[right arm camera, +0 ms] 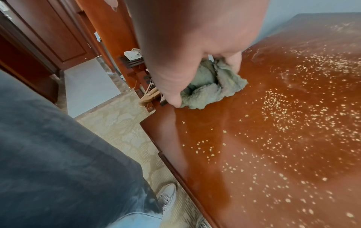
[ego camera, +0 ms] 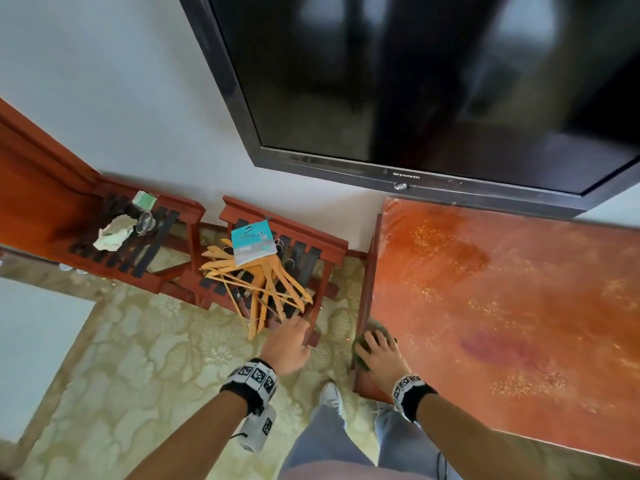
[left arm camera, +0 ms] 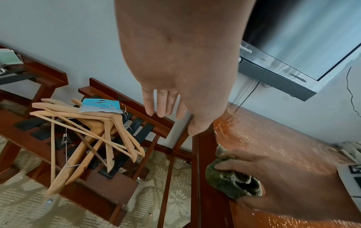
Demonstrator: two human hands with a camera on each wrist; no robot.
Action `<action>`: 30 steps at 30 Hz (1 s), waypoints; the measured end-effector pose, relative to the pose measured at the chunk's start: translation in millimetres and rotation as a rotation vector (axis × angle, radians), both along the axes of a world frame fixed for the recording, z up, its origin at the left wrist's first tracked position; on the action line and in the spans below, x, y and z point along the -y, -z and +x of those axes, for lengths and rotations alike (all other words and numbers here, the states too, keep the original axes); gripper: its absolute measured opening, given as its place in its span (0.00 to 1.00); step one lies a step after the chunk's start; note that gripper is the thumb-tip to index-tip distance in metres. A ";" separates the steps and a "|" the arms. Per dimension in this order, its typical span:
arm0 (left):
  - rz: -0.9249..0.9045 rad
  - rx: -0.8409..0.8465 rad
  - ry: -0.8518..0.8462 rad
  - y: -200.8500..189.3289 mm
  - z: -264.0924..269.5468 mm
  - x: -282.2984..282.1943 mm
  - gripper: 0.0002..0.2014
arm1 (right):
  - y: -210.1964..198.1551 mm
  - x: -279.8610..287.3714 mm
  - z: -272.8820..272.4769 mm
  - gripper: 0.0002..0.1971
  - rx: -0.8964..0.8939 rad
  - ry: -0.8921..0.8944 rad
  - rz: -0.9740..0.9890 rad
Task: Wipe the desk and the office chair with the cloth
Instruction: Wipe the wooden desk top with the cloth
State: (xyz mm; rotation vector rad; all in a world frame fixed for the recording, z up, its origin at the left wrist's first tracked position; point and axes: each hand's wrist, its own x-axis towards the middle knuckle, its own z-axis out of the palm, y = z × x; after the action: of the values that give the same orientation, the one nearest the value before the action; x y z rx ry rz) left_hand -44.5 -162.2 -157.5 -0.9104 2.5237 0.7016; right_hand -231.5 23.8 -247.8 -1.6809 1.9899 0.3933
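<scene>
The left hand point(ego camera: 287, 344) is held out flat with fingers straight, nothing grasped. The right hand point(ego camera: 381, 356) is curled, palm down, fingers bent over.

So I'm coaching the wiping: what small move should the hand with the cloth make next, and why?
Probably sweep the cloth rightward across the desk. The right hand holds it at the desk's left edge, and pale crumbs cover the surface beside it.
</scene>
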 end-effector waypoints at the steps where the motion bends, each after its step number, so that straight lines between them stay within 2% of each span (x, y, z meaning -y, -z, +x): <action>1: 0.000 0.004 0.010 0.2 0.7 -1.2 0.23 | -0.7 2.0 2.1 0.32 0.019 0.028 0.046; 4: -0.019 -0.013 0.043 0.2 2.2 -4.6 0.22 | -3.4 4.2 8.3 0.25 0.004 0.086 0.026; 7: -0.019 -0.030 0.084 1.1 6.0 -10.5 0.23 | -10.6 9.6 6.6 0.22 0.044 0.145 0.028; 12: 0.013 -0.017 0.164 16.3 7.9 -22.3 0.27 | -29.2 7.3 -16.3 0.31 0.239 0.585 -0.184; 14: 0.042 -0.019 0.199 28.3 3.5 -29.7 0.32 | -32.4 4.9 -33.3 0.36 0.287 0.747 -0.255; 16: 0.083 -0.002 0.229 41.7 -3.2 -40.3 0.37 | -29.0 3.7 -50.4 0.35 0.294 0.841 -0.297; 20: 0.226 0.103 0.196 74.5 -14.6 -70.0 0.44 | -22.9 14.2 -74.8 0.30 0.233 0.842 -0.314; 26: 0.462 0.185 0.121 104.0 -17.5 -103.0 0.44 | 2.2 44.7 -85.7 0.26 0.230 0.714 -0.248; 30: 0.580 0.219 0.043 110.4 -13.3 -123.2 0.45 | 15.4 50.6 -72.0 0.18 0.188 0.612 -0.216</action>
State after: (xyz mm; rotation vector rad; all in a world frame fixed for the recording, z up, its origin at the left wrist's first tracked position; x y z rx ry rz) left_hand -57.8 -38.9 -267.9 -0.6754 1.9722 1.1646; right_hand -303.5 -26.8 -263.3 -1.0805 2.3236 -0.1963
